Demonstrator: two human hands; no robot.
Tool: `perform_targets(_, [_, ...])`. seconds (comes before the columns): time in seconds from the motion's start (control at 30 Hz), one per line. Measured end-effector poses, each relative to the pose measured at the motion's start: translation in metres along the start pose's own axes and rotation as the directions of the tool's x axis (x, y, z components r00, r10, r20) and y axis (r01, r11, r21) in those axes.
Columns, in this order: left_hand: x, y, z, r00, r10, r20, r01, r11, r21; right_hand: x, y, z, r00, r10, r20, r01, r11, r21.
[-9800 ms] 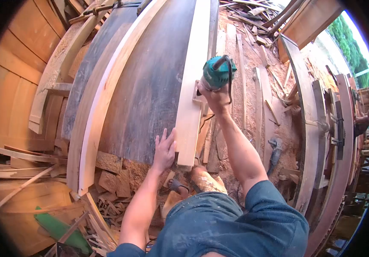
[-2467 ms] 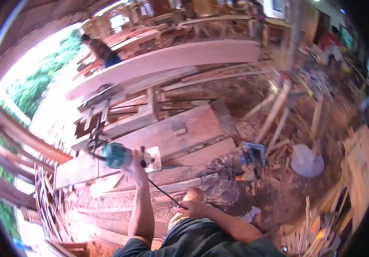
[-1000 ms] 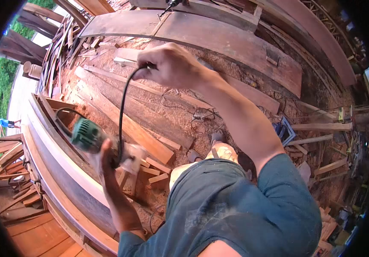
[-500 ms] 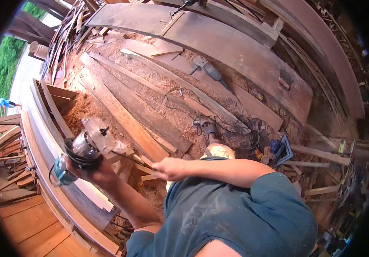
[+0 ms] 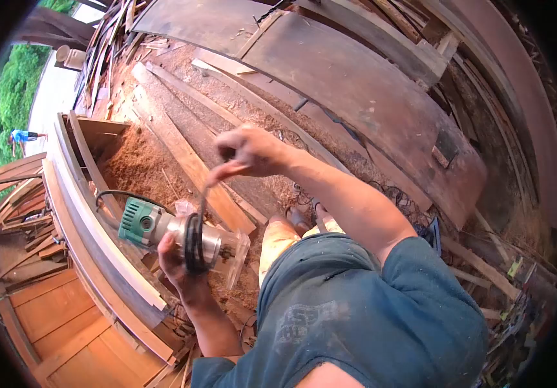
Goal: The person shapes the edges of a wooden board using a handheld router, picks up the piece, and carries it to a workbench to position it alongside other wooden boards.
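Woodworking workshop (greenery (image 5: 2,116) beyond), long planks (image 5: 206,181), heaped sawdust (image 5: 131,156), power tool (image 5: 140,221)

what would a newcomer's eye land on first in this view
Probably the green and silver power tool left of centre, gripped in the left hand, with a black cord looped around its body. Above and to the right of it, the right hand pinches a strand of that cord. Next might come the heap of reddish sawdust beyond the tool and the long, wide board slanting across the top.
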State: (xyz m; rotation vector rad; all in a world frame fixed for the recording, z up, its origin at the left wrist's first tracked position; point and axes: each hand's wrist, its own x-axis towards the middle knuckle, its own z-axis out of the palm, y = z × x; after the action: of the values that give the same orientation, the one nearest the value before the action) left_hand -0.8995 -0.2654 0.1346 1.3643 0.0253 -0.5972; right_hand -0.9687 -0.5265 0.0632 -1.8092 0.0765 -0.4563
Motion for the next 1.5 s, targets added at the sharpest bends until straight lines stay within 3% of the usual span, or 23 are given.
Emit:
perform_targets(0.1, [-0.003,0.003,0.014,0.991,0.113,0.066,-0.103,0.984,-0.142,-0.060,0.107,0.055,0.987,0.134,-0.088,-0.143,0.984,-0.107])
perform_targets(0.13, [-0.003,0.008,0.018,0.982,0.157,0.107,-0.131,0.968,-0.216,-0.090,0.144,0.088,0.974,0.188,-0.124,-0.187,0.982,0.015])
perform_targets(0.23, [0.009,0.029,0.031,0.924,0.342,0.172,-0.251,0.881,-0.402,-0.146,0.112,0.119,0.792,0.592,0.151,-0.586,0.806,-0.085])
perform_targets(0.37, [0.065,0.051,0.032,0.812,0.583,0.034,-0.503,0.727,-0.468,-0.159,0.064,0.142,0.769,0.272,0.578,-0.223,0.962,-0.157])
perform_targets(0.43, [0.101,0.047,0.026,0.753,0.607,-0.254,-0.658,0.701,-0.277,-0.141,0.007,0.119,0.679,0.255,0.688,-0.163,0.967,-0.197])
perform_targets(0.5, [0.104,0.029,0.035,0.330,0.896,-0.296,-0.768,0.437,0.468,-0.130,-0.025,0.083,0.807,0.211,0.551,-0.174,0.978,-0.119])
perform_targets(0.53, [0.106,0.018,0.007,0.383,0.918,-0.099,-0.691,0.356,0.629,-0.125,-0.030,0.068,0.860,0.221,0.459,-0.183,0.975,-0.126])
perform_targets(0.6, [0.105,-0.007,-0.022,0.512,0.856,0.070,-0.726,0.388,0.569,-0.113,-0.046,0.048,0.935,0.114,0.336,-0.101,0.993,-0.056])
perform_targets(0.67, [0.090,-0.031,-0.034,0.734,0.678,0.029,-0.579,0.603,0.549,-0.091,-0.069,0.039,0.965,-0.114,0.236,0.100,0.992,0.072])
perform_targets(0.77, [0.064,-0.058,-0.039,0.852,0.523,0.034,-0.466,0.725,0.507,-0.048,-0.108,0.029,0.904,-0.181,0.387,0.284,0.931,-0.228])
perform_targets(0.83, [0.046,-0.050,-0.058,0.934,0.342,0.103,-0.348,0.803,0.484,-0.007,-0.084,0.017,0.907,-0.348,0.237,0.398,0.892,-0.212])
perform_targets(0.87, [0.024,-0.031,-0.044,0.985,0.159,0.068,-0.173,0.889,0.424,0.012,-0.065,0.008,0.940,-0.295,0.172,0.326,0.925,-0.194])
perform_targets(0.9, [0.005,-0.029,-0.032,0.994,0.105,-0.032,-0.095,0.968,0.231,0.023,-0.044,0.003,0.964,-0.238,0.114,0.255,0.952,-0.170])
perform_targets(0.97, [-0.017,-0.018,-0.041,0.993,-0.095,0.071,0.109,0.968,-0.227,0.027,0.002,0.025,0.983,-0.044,0.176,0.075,0.982,-0.174])
perform_targets(1.0, [-0.024,-0.018,-0.042,0.995,-0.075,-0.062,0.058,0.967,-0.249,0.020,0.038,0.061,0.978,-0.002,0.207,0.041,0.982,-0.184])
perform_targets(1.03, [-0.024,-0.021,-0.061,0.997,-0.020,0.073,0.045,0.930,-0.365,0.002,0.067,0.102,0.971,0.041,0.236,0.006,0.980,-0.197])
perform_targets(1.1, [-0.050,0.016,-0.018,0.967,0.043,-0.250,-0.157,0.875,-0.458,-0.051,0.058,0.154,0.828,0.192,0.527,-0.041,0.958,-0.284])
perform_targets(1.17, [-0.052,0.021,-0.037,0.932,0.207,-0.296,-0.329,0.825,-0.460,-0.092,-0.006,0.181,0.656,0.352,0.668,0.007,0.882,-0.472])
perform_targets(1.23, [-0.035,-0.008,-0.087,0.647,0.288,-0.706,-0.560,0.807,-0.184,-0.102,-0.057,0.182,0.578,0.194,0.793,-0.024,0.975,-0.222])
perform_targets(1.3, [-0.037,-0.025,-0.126,0.308,0.522,-0.795,-0.575,0.768,0.282,-0.079,-0.105,0.168,0.511,0.100,0.854,0.072,0.985,-0.159])
perform_targets(1.4, [-0.078,-0.045,-0.173,0.400,0.747,-0.531,-0.491,0.663,0.565,-0.028,-0.135,0.170,0.554,-0.079,0.829,0.313,0.942,-0.119])
perform_targets(1.47, [-0.110,-0.040,-0.195,0.718,0.533,-0.448,-0.389,0.841,0.376,0.003,-0.132,0.206,0.585,-0.322,0.744,0.461,0.887,0.021])
perform_targets(1.5, [-0.125,-0.035,-0.198,0.768,0.353,-0.534,-0.173,0.917,0.359,0.018,-0.136,0.227,0.645,-0.292,0.706,0.417,0.909,-0.005])
